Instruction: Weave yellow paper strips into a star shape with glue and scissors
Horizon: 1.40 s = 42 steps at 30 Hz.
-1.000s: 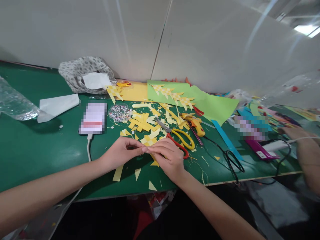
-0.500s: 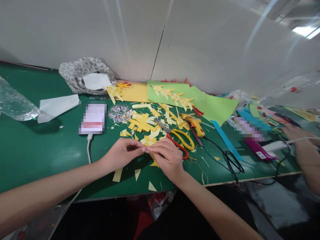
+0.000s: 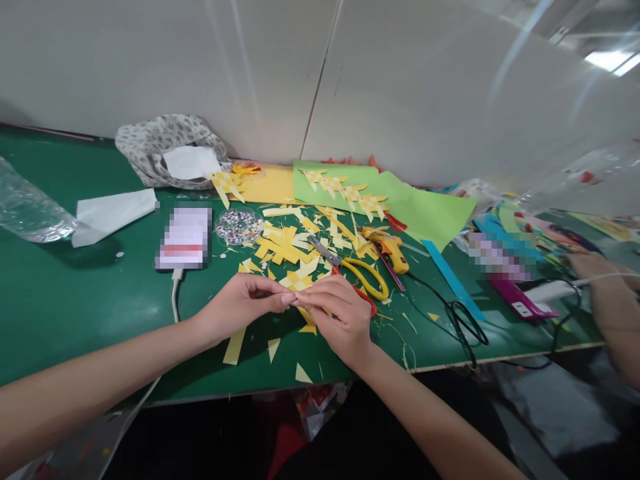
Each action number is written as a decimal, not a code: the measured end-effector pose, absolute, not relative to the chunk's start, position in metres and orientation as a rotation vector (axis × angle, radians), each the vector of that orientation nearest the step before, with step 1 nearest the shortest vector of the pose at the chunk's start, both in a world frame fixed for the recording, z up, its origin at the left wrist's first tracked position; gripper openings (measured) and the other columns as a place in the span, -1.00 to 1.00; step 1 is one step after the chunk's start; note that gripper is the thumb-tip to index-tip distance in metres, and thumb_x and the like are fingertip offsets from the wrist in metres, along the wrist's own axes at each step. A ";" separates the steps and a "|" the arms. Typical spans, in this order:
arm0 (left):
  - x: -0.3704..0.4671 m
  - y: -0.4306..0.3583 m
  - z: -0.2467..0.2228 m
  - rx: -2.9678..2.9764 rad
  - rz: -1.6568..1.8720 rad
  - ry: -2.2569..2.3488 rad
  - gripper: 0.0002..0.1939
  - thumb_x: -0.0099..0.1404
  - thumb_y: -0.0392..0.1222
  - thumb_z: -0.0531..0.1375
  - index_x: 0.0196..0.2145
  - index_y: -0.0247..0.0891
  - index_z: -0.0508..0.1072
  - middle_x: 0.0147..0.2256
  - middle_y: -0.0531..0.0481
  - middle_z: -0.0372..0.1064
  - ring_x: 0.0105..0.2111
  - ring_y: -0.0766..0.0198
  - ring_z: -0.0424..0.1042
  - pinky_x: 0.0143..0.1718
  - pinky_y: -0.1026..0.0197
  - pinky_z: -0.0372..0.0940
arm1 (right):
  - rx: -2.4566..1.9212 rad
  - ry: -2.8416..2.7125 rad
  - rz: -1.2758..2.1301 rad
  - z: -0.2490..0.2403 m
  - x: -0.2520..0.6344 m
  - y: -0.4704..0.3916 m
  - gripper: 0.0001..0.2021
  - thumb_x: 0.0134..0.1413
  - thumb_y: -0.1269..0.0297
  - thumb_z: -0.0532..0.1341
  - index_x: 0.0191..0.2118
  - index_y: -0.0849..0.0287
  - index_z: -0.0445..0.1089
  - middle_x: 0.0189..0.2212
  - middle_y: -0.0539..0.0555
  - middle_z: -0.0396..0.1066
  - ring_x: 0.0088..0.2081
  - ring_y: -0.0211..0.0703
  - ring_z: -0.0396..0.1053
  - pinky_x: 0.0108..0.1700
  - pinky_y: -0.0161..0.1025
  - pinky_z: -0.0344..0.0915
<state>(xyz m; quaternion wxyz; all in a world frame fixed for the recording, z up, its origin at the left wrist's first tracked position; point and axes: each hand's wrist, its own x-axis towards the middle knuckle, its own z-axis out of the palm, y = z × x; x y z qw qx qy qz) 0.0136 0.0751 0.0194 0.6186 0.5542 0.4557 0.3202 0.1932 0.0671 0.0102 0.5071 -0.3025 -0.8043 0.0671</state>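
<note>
My left hand (image 3: 250,303) and my right hand (image 3: 343,317) meet fingertip to fingertip over the table's front half, both closed in a pinch. Whatever is between the fingertips is too small to make out. Just beneath and behind them lies a woven yellow paper piece (image 3: 299,280), partly covered by my fingers. Scissors (image 3: 367,277) with one yellow and one red handle lie behind my right hand, which hides part of the red loop. A round clear tray of googly eyes (image 3: 239,227) stands beyond my left hand, near a heap of yellow paper scraps (image 3: 283,243).
A phone (image 3: 185,237) with a white cable lies at left. Yellow glue gun (image 3: 390,250), its black cord and a blue strip (image 3: 455,280) lie at right. Woven paper fish (image 3: 345,190) rest on green paper (image 3: 427,207). Another person's hand (image 3: 595,267) is at far right.
My hands stay pinched together in nearly the same place, with my right hand shifted very slightly to the right. The view has moved a little; nothing on the table has visibly changed place.
</note>
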 end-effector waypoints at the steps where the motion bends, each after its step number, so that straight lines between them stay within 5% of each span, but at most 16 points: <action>1: 0.014 0.075 0.020 1.277 0.737 1.052 -0.80 0.06 -0.08 0.25 -0.42 -0.27 0.55 -0.45 -0.01 0.50 -0.41 0.30 0.42 -0.30 0.26 0.31 | -0.733 -1.938 0.160 0.010 0.193 0.067 -0.80 -0.08 0.57 0.23 -0.33 0.14 0.47 -0.44 0.05 0.50 -0.38 -0.21 0.40 -0.34 -0.19 0.35; 29: 0.012 0.078 0.022 1.528 0.769 1.025 -0.76 0.16 -0.04 0.15 -0.38 -0.25 0.51 -0.34 0.01 0.50 -0.29 0.24 0.43 -0.27 0.29 0.30 | -0.808 -1.905 0.153 0.011 0.193 0.067 -0.83 -0.05 0.48 0.24 -0.34 0.08 0.49 -0.44 0.03 0.50 -0.40 -0.20 0.40 -0.34 -0.17 0.35; 42: 0.012 0.077 0.021 1.595 0.780 1.098 -0.74 0.14 -0.01 0.15 -0.42 -0.29 0.44 -0.39 0.00 0.43 -0.42 0.31 0.37 -0.41 0.31 0.28 | -0.770 -2.028 -0.004 0.007 0.194 0.068 -0.81 -0.01 0.50 0.20 -0.28 0.11 0.46 -0.43 0.04 0.50 -0.38 -0.19 0.40 -0.33 -0.17 0.36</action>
